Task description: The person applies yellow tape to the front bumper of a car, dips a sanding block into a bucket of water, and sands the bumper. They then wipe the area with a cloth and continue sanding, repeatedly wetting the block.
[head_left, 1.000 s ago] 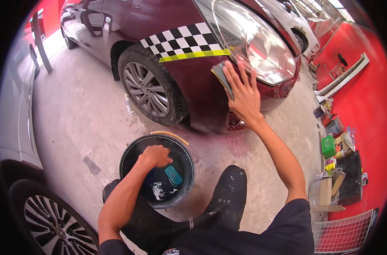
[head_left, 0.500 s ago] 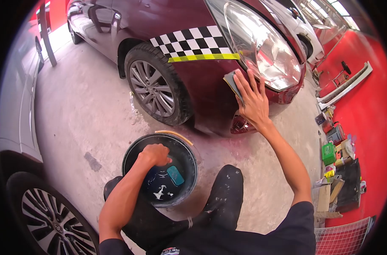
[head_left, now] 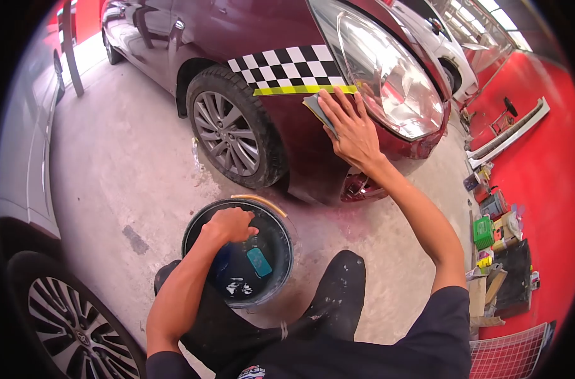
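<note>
My right hand (head_left: 352, 129) lies fairly flat on the maroon car's bumper (head_left: 306, 148), its fingers pressing a grey piece of sandpaper (head_left: 319, 112) against the paint. The sandpaper sits just under the yellow tape (head_left: 300, 90) that edges a black-and-white checkered strip (head_left: 284, 66), left of the headlight (head_left: 395, 76). Over the black bucket (head_left: 287, 265) between my knees, my left hand (head_left: 232, 225) hovers palm down with loosely bent fingers somewhat apart and nothing visible in them. Inside the bucket is dark water with a teal block (head_left: 259, 261).
The maroon car's front wheel (head_left: 227, 132) stands left of the bumper. A silver car (head_left: 22, 158) is close on my left. Along the red wall at right lie a green basket (head_left: 483, 232), cans, boxes, a white trim panel (head_left: 511, 136) and a wire rack (head_left: 508, 354).
My right hand has slid left and slightly down along the bumper with the sandpaper. Over the bucket, my left hand has loosened from a fist, its fingers now further apart.
</note>
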Motion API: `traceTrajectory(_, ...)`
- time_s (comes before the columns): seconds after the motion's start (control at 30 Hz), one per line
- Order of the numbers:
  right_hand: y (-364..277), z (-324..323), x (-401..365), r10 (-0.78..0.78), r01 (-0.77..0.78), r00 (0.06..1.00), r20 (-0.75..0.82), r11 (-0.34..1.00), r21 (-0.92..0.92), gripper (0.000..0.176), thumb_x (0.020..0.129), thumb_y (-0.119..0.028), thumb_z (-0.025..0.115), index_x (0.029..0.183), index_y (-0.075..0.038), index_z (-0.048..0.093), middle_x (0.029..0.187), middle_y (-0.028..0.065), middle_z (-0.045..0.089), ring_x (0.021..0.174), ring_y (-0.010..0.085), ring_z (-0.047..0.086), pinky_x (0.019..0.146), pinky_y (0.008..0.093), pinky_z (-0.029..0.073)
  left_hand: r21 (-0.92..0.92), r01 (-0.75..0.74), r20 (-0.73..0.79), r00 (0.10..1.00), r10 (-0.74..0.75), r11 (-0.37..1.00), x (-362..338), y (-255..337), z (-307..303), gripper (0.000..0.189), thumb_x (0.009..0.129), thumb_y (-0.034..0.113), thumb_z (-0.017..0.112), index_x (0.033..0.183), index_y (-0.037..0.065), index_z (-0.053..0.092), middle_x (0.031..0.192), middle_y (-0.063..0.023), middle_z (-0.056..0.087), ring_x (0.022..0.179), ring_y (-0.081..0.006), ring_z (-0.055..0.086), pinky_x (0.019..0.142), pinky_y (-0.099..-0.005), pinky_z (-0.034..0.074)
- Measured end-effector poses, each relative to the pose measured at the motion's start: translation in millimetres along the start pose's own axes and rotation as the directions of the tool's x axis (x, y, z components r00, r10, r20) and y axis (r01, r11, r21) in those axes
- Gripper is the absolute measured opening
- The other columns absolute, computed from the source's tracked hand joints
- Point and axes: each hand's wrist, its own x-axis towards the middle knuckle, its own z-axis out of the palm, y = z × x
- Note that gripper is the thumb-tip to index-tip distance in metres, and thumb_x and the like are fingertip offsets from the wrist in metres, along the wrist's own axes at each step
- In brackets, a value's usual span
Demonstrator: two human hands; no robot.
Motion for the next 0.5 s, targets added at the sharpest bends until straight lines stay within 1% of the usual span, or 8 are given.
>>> traceTrajectory(0.17,17.9,-32.1,-46.8,0.018,-0.008,0.998,0.067,0.99,-0.141,0.07,0.101,-0.032,0.062,0.164,-0.012,0.041,0.174,0.0002,0.035,0.164,0.0257,0.024,0.135,0.053,0.01,0.023,0.031,0.048,0.998,-0.032,0.999,-11.5,-13.3,-1.8,0.056,0.1,0.048,0.068,0.141,0.01,0.068,0.127,-0.0209,0.075,0.123,-0.0402,0.07,0.103,-0.0512,0.056)
traceTrajectory(0.2,16.1,-28.4,-43.6,0.012,-0.004,0.998,0.063,0.992,-0.123,0.069,0.101,-0.032,0.062,0.164,-0.012,0.041,0.174,0.0005,0.034,0.164,0.0256,0.024,0.135,0.053,0.01,0.028,0.037,0.047,0.998,-0.039,0.999,-13.1,-13.7,-5.2,0.055,0.1,0.047,0.069,0.142,0.011,0.068,0.128,-0.0205,0.075,0.123,-0.0399,0.07,0.103,-0.051,0.056)
traceTrajectory(0.3,-4.5,-7.8,-12.0,0.009,-0.008,1.0,0.013,0.998,-0.06,0.066,0.103,-0.033,0.06,0.163,-0.011,0.044,0.173,0.0029,0.036,0.163,0.0256,0.026,0.134,0.0531,0.013,-0.016,-0.049,-0.113,0.993,0.047,0.999,5.6,-15.5,1.3,0.054,0.099,0.045,0.07,0.141,0.01,0.069,0.129,-0.0194,0.074,0.121,-0.0395,0.071,0.1,-0.0505,0.057)
traceTrajectory(0.33,-15.4,0.7,4.6,0.019,-0.016,0.999,-0.037,0.997,0.069,0.062,0.105,-0.031,0.058,0.163,-0.011,0.044,0.17,0.0046,0.043,0.162,0.0274,0.027,0.134,0.0544,0.014,-0.095,-0.032,-0.15,0.989,0.018,0.995,3.9,-16.2,-3.9,0.054,0.099,0.044,0.07,0.141,0.011,0.069,0.131,-0.0195,0.074,0.12,-0.0399,0.071,0.099,-0.0507,0.057)
traceTrajectory(0.4,-49.4,-1.5,27.8,-0.023,0.018,0.999,0.029,0.987,0.157,0.052,0.109,-0.032,0.052,0.155,-0.008,0.053,0.163,0.0089,0.052,0.162,0.0308,0.027,0.133,0.0558,0.015,-0.253,-0.013,-0.23,0.972,-0.048,0.967,4.2,-20.7,-21.8,0.053,0.099,0.043,0.071,0.141,0.011,0.069,0.134,-0.0196,0.072,0.119,-0.0406,0.071,0.097,-0.0511,0.057)
traceTrajectory(0.43,-71.8,3.6,25.5,-0.028,0.041,0.998,-0.055,0.97,0.238,0.049,0.109,-0.035,0.05,0.149,-0.007,0.058,0.156,0.0093,0.058,0.159,0.0346,0.034,0.131,0.059,0.021,-0.413,-0.099,-0.356,0.932,-0.061,0.905,3.9,-25.2,-29.4,0.055,0.1,0.044,0.069,0.143,0.01,0.067,0.135,-0.0184,0.072,0.117,-0.0379,0.072,0.094,-0.0475,0.057)
traceTrajectory(0.47,-94.5,-9.8,20.0,-0.003,-0.037,0.996,0.088,0.896,0.443,0.05,0.112,-0.035,0.046,0.152,-0.006,0.055,0.157,0.0169,0.056,0.155,0.0386,0.039,0.131,0.0573,0.023,-0.551,-0.203,-0.466,0.879,-0.097,0.81,3.2,-31.5,-34.1,0.057,0.102,0.046,0.068,0.145,0.008,0.065,0.135,-0.0171,0.072,0.114,-0.0353,0.073,0.092,-0.0438,0.058)
traceTrajectory(0.5,-118.6,-18.8,10.7,0.111,-0.208,0.974,0.197,0.783,0.587,0.05,0.113,-0.036,0.044,0.152,-0.007,0.054,0.15,0.0259,0.059,0.145,0.0449,0.05,0.123,0.0551,0.038,-0.658,-0.315,-0.555,0.817,-0.158,0.684,1.6,-37.3,-35.9,0.06,0.103,0.047,0.067,0.147,0.007,0.063,0.136,-0.0159,0.072,0.112,-0.0326,0.074,0.089,-0.0402,0.058)
